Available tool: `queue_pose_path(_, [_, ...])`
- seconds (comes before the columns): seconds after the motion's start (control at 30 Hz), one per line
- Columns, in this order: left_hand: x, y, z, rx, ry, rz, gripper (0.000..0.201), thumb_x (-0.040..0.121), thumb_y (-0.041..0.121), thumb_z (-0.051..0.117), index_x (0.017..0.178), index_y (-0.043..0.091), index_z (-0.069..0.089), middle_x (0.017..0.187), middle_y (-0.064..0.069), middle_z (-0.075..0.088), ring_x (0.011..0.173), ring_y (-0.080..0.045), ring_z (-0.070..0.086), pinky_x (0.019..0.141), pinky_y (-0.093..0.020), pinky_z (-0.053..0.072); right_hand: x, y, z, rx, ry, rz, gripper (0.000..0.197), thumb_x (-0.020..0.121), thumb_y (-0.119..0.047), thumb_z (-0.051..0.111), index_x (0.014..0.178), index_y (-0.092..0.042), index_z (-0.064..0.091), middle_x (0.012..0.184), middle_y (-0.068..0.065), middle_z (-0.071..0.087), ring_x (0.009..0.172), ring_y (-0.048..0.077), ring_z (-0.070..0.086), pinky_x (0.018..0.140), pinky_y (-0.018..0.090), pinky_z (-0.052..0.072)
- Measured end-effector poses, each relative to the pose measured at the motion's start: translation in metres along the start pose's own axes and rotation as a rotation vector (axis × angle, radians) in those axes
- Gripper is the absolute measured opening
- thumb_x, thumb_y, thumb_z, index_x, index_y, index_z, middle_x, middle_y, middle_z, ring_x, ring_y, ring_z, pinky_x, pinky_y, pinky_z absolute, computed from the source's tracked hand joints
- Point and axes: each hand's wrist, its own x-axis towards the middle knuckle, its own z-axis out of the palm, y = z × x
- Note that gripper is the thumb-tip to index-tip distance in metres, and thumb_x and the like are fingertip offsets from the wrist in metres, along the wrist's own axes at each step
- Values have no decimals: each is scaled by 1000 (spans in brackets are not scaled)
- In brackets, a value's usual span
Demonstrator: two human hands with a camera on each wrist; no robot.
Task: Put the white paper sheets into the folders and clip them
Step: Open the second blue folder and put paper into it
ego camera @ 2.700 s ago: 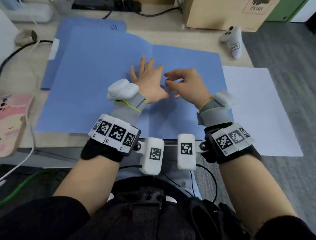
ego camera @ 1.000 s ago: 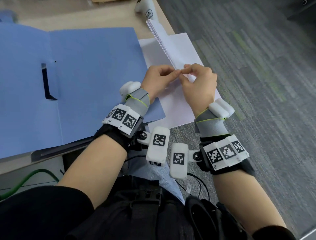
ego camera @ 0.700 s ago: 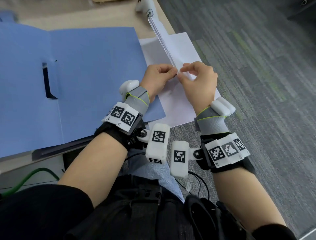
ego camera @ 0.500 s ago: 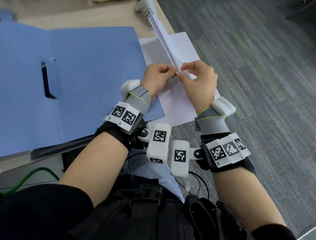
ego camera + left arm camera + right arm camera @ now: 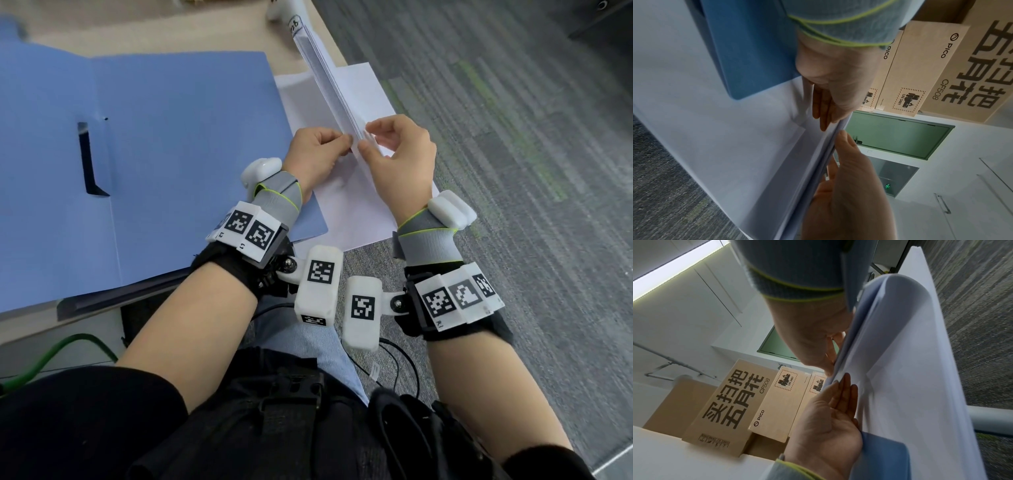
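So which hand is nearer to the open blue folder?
Left. The left hand is at the blue folder's right edge, its wrist above it. The right hand is farther right, over the white paper sheets.

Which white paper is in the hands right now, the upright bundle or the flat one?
The upright bundle, pinched on edge between left hand and right hand; the flat sheet lies beneath, ungripped.

Open folder (image 5: 178, 144) on desk (image 5: 144, 31), paper sheets (image 5: 346, 192) right of it, controller (image 5: 284, 10) behind
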Motion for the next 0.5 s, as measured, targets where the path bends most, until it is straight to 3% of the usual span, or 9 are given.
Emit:
queue_pose_path(0.07, [0, 0, 0, -19, -2, -13, 29, 90, 17, 57, 61, 17, 60, 65, 1, 56, 63, -10, 46, 52, -10, 35, 3, 0, -4, -31, 5, -1, 20, 81, -8, 62, 100, -9, 66, 105, 2, 70, 100, 18, 66, 92, 36, 51])
queue_pose_path(0.17, [0, 1, -1, -51, -11, -28, 28, 91, 15, 57, 63, 16, 61, 69, -1, 58, 69, -12, 48, 54, -11, 36, 9, 5, -13, -148, 51, 15, 30, 82, -4, 54, 110, -12, 64, 115, 1, 68, 106, 19, 64, 94, 37, 48])
queue_pose_path(0.27, [-1, 0, -2, -73, -28, -25, 27, 91, 14, 56, 65, 15, 62, 73, -5, 61, 71, -15, 51, 63, -15, 40, 9, 8, -17, -290, 64, -9, 35, 87, -20, 59, 122, -13, 61, 140, 6, 52, 130, 22, 48, 105, 30, 35])
queue_pose_path(0.33, [-1, 0, -2, -114, -33, -27, 26, 91, 14, 56, 66, 14, 63, 76, -8, 62, 73, -18, 54, 71, -23, 43, 5, 6, -16, -347, -22, -49, 52, 83, -37, 66, 128, -13, 56, 147, 9, 43, 138, 20, 38, 110, 29, 30])
queue_pose_path(0.4, [-3, 3, -3, -160, -35, -24, 26, 91, 13, 56, 67, 15, 63, 74, -4, 64, 71, -16, 57, 70, -24, 45, -4, 2, -14, -377, -153, -17, 69, 77, -44, 71, 135, -15, 48, 142, 8, 48, 134, 22, 43, 108, 35, 35])
queue_pose_path(0.5, [-7, 10, -4, -206, -28, 7, 25, 90, 14, 58, 66, 17, 65, 67, 5, 66, 70, -12, 59, 71, -24, 47, -11, -3, -8, -437, -220, 23, 62, 78, -33, 67, 134, -17, 45, 124, 12, 60, 118, 32, 55, 94, 40, 46])
